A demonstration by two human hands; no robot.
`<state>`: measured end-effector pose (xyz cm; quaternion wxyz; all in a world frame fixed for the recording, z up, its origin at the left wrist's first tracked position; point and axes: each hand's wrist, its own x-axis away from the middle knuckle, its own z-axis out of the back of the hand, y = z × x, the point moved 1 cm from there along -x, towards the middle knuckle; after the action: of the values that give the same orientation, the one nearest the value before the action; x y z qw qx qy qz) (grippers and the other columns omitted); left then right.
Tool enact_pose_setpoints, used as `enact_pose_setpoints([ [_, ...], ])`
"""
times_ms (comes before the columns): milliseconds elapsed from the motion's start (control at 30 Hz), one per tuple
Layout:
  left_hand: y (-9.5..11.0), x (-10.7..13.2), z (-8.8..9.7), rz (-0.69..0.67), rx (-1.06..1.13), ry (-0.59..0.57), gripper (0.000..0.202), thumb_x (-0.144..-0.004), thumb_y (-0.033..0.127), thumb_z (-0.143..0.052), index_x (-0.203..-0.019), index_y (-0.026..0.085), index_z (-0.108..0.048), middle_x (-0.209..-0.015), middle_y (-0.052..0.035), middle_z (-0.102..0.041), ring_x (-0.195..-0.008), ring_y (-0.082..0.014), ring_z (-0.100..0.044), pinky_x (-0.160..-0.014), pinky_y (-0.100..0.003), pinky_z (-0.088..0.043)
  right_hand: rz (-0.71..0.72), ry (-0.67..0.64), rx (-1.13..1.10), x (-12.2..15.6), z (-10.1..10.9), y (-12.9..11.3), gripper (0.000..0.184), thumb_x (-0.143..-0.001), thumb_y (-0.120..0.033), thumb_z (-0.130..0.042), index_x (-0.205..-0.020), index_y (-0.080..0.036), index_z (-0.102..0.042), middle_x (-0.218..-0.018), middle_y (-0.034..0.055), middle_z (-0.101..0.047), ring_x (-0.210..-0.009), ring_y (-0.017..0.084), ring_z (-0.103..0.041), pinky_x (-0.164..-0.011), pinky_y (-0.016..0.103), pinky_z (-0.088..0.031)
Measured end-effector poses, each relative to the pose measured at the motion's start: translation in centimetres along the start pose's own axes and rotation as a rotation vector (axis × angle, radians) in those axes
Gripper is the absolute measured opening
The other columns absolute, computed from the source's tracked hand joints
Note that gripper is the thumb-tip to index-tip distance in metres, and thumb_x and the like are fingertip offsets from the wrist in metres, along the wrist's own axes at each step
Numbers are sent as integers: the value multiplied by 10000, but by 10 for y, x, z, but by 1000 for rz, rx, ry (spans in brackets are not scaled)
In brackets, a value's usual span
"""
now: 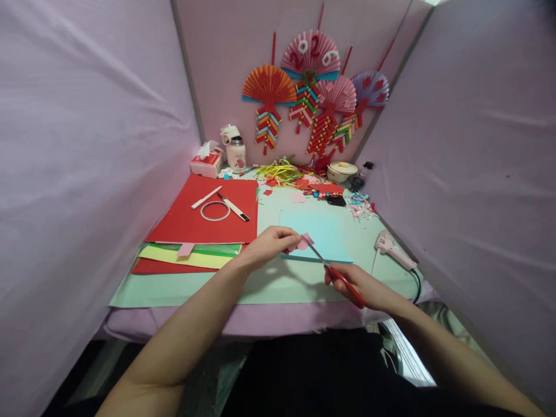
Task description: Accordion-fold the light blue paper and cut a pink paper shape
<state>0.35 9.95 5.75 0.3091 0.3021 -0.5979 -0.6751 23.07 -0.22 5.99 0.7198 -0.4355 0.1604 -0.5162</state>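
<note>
My left hand [271, 243] pinches a small pink paper piece [303, 242] above the table's front middle. My right hand [360, 286] grips red-handled scissors [334, 271], whose blades reach up to the pink piece and touch it. Both hands hover over a light blue sheet [321, 231] lying on the pale green table mat [278, 284].
A red sheet [208, 214] at left carries a tape ring [215, 211], a white stick and a pen. Yellow, green and red sheets lie beneath it. A glue gun [393, 249] rests at right. Paper scraps, a bowl [341, 171], a bottle and tissues line the back, under paper fans on the wall.
</note>
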Motion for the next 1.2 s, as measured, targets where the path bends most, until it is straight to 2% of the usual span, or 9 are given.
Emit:
enact_pose_setpoints([
  [167,2,0,-3,-7,15,11,299,-811,423,-599,-796,155,-730,-676,-18,-586,-658,-125,-468,-608,-245,-358,21,-7,4,-4,-1,-1,415,-890,-565,-475,-931,-163,-572,-697,-23,-467,-593,99,-378,-540,220,-314],
  [433,3,0,-4,-21,-59,5,299,-818,415,-573,-767,157,-716,-676,-20,-588,-653,-134,-472,-596,-248,-359,-23,9,5,-11,-7,-5,246,-888,-400,-497,-958,-173,-563,-708,-28,-482,-590,93,-411,-534,209,-334],
  [533,3,1,-4,-32,-56,7,301,-824,412,-561,-762,159,-711,-741,-36,-630,-663,-133,-474,-603,-247,-365,-2,16,-27,-13,-10,-5,294,-902,-451,-475,-956,-172,-553,-696,-33,-464,-577,91,-397,-520,208,-330],
  [667,6,2,-3,-31,-70,20,302,-829,407,-559,-765,158,-718,-709,-30,-619,-674,-137,-490,-611,-242,-370,35,26,-70,-16,-13,-4,446,-911,-589,-421,-951,-165,-552,-685,-36,-441,-558,87,-378,-501,210,-326],
  [900,9,3,1,-98,-14,143,215,-794,359,-630,-754,152,-673,-743,-43,-683,-686,-139,-544,-665,-255,-415,28,43,-113,-18,-16,-6,537,-878,-678,-429,-943,-160,-555,-667,-41,-426,-544,83,-366,-485,208,-316],
  [1200,5,1,1,-75,16,88,252,-818,372,-608,-752,144,-694,-779,-52,-701,-664,-128,-527,-654,-252,-400,39,56,-111,-19,-17,-9,625,-843,-752,-396,-928,-155,-559,-661,-36,-422,-544,86,-360,-484,211,-318],
])
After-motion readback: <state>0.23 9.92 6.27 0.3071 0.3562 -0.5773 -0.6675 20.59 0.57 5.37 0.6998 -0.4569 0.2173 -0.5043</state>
